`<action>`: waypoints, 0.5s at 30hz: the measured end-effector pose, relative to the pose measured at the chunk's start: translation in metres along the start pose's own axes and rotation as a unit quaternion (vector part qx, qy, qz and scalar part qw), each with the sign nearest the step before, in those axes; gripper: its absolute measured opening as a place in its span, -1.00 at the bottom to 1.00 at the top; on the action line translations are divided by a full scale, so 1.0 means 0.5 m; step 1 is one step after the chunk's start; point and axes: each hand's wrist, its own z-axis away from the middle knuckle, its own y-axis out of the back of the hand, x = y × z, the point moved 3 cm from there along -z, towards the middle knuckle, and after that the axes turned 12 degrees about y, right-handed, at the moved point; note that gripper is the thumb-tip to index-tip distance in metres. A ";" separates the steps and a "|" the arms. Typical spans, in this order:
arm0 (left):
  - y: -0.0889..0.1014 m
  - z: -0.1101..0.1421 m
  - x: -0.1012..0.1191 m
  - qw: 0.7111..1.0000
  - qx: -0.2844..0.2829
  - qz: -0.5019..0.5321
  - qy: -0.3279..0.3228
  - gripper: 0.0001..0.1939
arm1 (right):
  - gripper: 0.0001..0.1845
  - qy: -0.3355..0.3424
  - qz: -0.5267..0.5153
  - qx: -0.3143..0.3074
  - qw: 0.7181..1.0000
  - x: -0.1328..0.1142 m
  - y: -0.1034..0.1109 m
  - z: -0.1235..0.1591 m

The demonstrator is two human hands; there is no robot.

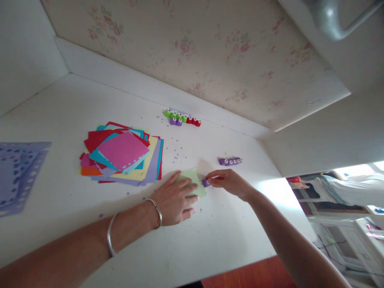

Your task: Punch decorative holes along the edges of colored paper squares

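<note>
My left hand (pixel 178 198) lies flat with fingers spread, pressing a light green sheet of paper (pixel 192 176) against the white tabletop. At the sheet's right edge, my right hand (pixel 226 182) pinches a small purple paper punch (pixel 205 183) between thumb and fingers. The punch touches the paper's edge; its far side is partly covered by my fingers. Beyond my right hand stands a short row of purple paper punches (pixel 231 161) with white round tops.
Green, red and purple punches (pixel 181 117) stand near the back wall. Left of my hands is a pile of coloured paper (pixel 124 150). Lilac sheets with punched holes (pixel 27 176) lie at the far left. Small purple paper bits (pixel 177 154) are scattered about. The table's front edge is near my right forearm.
</note>
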 end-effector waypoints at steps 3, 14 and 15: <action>-0.001 0.000 0.000 1.000 0.003 0.004 0.002 -0.66 | -0.78 0.008 0.052 0.010 0.999 0.001 0.024 -0.001; -0.001 0.001 -0.002 1.000 0.009 0.010 0.004 -0.65 | -0.86 0.081 0.213 0.143 0.963 -0.037 0.021 0.000; -0.001 0.001 -0.002 1.000 0.010 0.010 0.004 -0.65 | -0.85 0.092 0.219 0.144 0.961 -0.038 0.020 0.001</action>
